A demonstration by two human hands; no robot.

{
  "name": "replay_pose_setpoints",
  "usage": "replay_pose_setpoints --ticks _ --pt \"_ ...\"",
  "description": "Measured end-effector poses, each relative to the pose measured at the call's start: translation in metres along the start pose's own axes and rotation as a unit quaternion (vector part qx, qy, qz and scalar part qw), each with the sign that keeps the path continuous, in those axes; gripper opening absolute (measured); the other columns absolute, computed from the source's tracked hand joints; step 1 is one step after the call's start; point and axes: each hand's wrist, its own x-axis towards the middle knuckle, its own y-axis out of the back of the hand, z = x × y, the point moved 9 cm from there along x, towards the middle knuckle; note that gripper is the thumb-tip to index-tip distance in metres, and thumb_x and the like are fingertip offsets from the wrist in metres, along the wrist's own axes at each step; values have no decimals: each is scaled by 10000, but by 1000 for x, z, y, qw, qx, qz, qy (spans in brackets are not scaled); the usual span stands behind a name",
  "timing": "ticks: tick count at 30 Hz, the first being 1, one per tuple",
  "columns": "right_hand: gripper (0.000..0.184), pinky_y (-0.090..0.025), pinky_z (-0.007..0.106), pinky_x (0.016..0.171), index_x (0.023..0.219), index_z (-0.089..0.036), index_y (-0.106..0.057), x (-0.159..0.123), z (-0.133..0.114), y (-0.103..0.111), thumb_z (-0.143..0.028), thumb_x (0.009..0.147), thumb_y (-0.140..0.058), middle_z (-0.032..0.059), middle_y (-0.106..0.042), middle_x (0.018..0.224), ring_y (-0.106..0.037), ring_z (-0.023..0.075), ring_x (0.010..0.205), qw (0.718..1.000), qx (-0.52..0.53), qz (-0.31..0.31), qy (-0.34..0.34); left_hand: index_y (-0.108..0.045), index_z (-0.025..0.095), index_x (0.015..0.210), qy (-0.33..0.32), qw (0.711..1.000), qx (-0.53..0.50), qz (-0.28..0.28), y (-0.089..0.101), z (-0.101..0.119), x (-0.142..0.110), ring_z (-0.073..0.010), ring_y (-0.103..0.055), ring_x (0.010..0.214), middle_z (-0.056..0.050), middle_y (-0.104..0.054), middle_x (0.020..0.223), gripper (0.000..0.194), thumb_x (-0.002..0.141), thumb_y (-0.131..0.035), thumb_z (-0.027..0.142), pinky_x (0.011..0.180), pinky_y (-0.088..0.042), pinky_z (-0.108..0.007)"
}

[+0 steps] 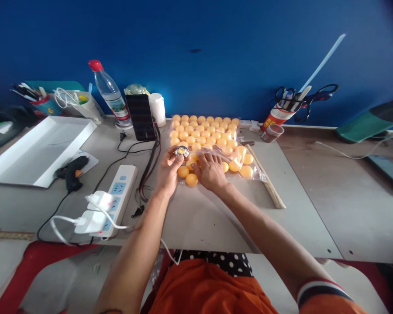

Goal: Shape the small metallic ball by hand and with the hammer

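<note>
My left hand [169, 171] is closed around a small, shiny silver foil-like piece [182, 151] with a yellowish middle, raised just over the near left part of the bag. Its exact kind is unclear. In front of me lies a clear plastic bag [260, 174] filled with rows of orange balls [191, 179] that look like table tennis balls. My right hand [212, 172] rests palm down on the bag's near side, fingers stretched forward over the balls and film. The balls beneath its palm are hidden.
A wooden-handled tool [272, 192] lies right of the bag. On the left are a power strip [122, 185] with white chargers, a black glue gun [72, 172], a white tray [42, 174] and cables. A phone [140, 117], bottle [109, 93] and scissors cup [277, 115] stand behind.
</note>
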Motion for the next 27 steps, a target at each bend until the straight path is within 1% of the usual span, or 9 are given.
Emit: replay_pose_setpoints --ticks 7,10,12,14,16,19,21,24,27 --pt "570 -317 580 1087 1396 -102 -509 11 49 19 -478 985 -388 240 -529 1434 -418 407 1354 995 -29 69 -69 -639 246 1115 3 1000 6 -7 0 -2 0 -189 -705 910 -26 -713 1016 468 727 -832 422 929 -537 -386" --pt "581 -370 548 1042 1331 -71 -563 19 72 22 -501 983 -385 274 -591 1329 -515 406 1250 991 -41 49 -120 -634 248 1121 11 1000 10 -9 0 -5 0 -192 -710 926 -32 -707 1065 465 734 -827 420 942 -533 -398" --pt "566 -395 533 1017 1268 -82 -615 22 79 20 -515 981 -390 265 -632 1264 -563 395 1190 988 -46 21 -144 -634 245 1119 14 1000 13 -11 -1 -6 -1 -191 -712 925 -33 -705 1061 479 724 -832 431 935 -537 -392" --pt "545 -406 518 1012 1214 -100 -656 22 74 15 -514 986 -385 246 -660 1233 -589 383 1166 989 -45 -11 -142 -641 244 1104 7 1000 14 -8 -2 -5 -1 -189 -711 922 -29 -709 1028 483 710 -840 441 917 -545 -378" --pt "529 -389 495 1050 1200 -91 -666 20 59 10 -489 995 -383 231 -673 1235 -592 369 1186 992 -40 -34 -112 -648 247 1089 3 1000 14 -5 -2 -4 -1 -180 -711 893 -22 -715 1003 472 705 -842 443 895 -549 -361" --pt "563 -358 473 1093 1338 -67 -569 13 36 5 -482 997 -400 228 -614 1357 -537 352 1284 995 -31 -44 -83 -648 248 1093 5 1000 19 -1 -1 -4 -1 -159 -708 828 -16 -721 993 453 719 -835 423 880 -536 -346" --pt "562 -352 471 1096 1354 -81 -555 11 26 3 -488 998 -403 219 -618 1356 -535 349 1287 996 -24 -46 -73 -647 245 1095 6 1000 20 0 -1 -4 -1 -156 -705 814 -16 -720 982 450 723 -834 417 875 -527 -342" --pt "546 -347 473 1098 1352 -82 -557 12 20 1 -472 1000 -406 211 -632 1335 -536 352 1280 997 -16 -47 -64 -649 243 1087 9 1000 16 4 1 -4 -1 -159 -705 828 -13 -719 971 461 708 -846 416 862 -522 -327" --pt "545 -338 486 1104 1340 -71 -566 13 25 2 -465 998 -409 218 -601 1369 -508 364 1301 996 -11 -44 -74 -650 237 1093 14 1000 9 4 1 -5 -1 -155 -704 841 -12 -718 986 454 715 -844 396 867 -518 -316"
